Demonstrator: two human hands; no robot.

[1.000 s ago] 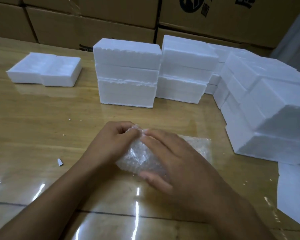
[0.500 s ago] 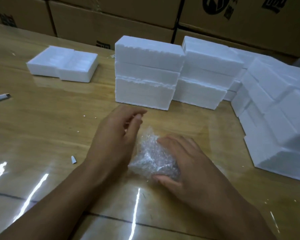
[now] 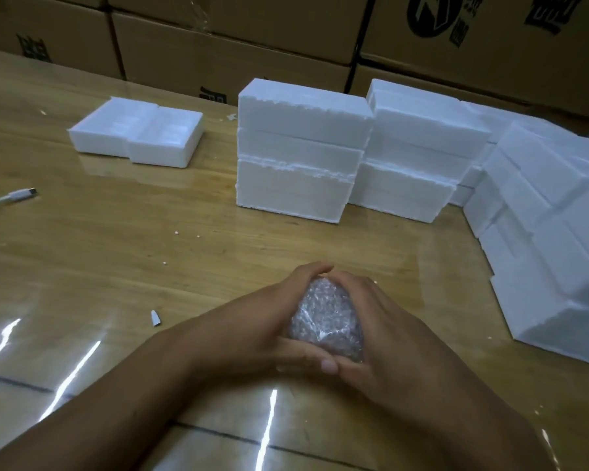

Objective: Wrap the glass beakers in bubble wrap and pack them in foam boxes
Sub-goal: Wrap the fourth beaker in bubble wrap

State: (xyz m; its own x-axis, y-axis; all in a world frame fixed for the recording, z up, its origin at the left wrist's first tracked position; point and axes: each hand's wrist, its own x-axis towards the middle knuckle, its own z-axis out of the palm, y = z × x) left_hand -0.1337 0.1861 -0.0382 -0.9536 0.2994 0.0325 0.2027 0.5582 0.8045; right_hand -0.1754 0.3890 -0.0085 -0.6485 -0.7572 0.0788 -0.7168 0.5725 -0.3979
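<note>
A small bundle of clear bubble wrap (image 3: pixel 323 321) sits between my two hands just above the wooden table (image 3: pixel 150 249); the glass inside it is hidden. My left hand (image 3: pixel 262 321) cups its left side and my right hand (image 3: pixel 388 338) cups its right side, fingertips meeting over the top and thumbs crossing under the near end. An open low foam box (image 3: pixel 136 134) lies at the far left. Closed white foam boxes stand in stacks at the centre (image 3: pixel 300 151), behind it (image 3: pixel 422 147) and along the right (image 3: pixel 558 232).
Brown cardboard cartons (image 3: pixel 286 45) line the back of the table. A white cable plug (image 3: pixel 17 195) lies at the left edge and a small white cap (image 3: pixel 155 317) lies left of my hands. Foam crumbs dot the wood.
The loose flap of wrap has been rolled in. My left hand, open and lifted half a second ago, has closed onto the bundle, and both hands now enclose it.
</note>
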